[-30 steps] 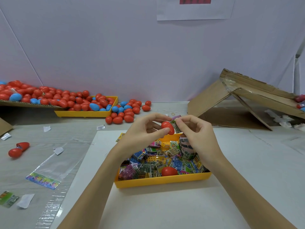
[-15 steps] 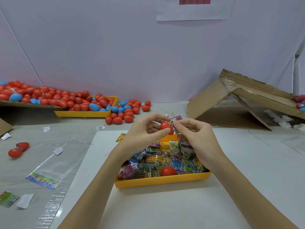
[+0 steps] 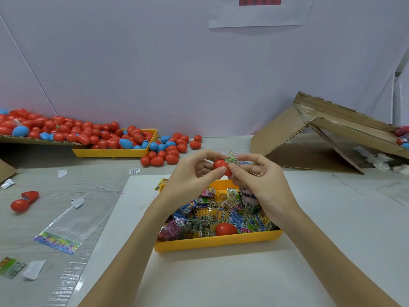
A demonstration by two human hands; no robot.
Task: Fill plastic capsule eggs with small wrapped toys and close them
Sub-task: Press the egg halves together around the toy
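1. I see the left hand [image 3: 190, 180] holding a red egg half [image 3: 221, 166] between thumb and curled fingers, raised above the near yellow tray [image 3: 218, 241].
2. The right hand [image 3: 263, 185] pinches a small wrapped toy [image 3: 232, 161] at the mouth of this half. I cannot tell how deep the toy sits inside, because the fingers cover the opening.
3. The near tray holds many wrapped toys [image 3: 205, 220] and one more red egg piece [image 3: 225, 229]. The right hand hides the back right corner of the tray.
4. At the far left, a pile of red and blue eggs [image 3: 93, 136] fills a second yellow tray [image 3: 115, 152] and spills on the table [image 3: 345, 209]; the pile is cut off by the picture edge.
5. An opened red egg [image 3: 24, 200] lies well apart on the left.
6. A folded cardboard box [image 3: 321, 138] stands at the right, partly out of view.
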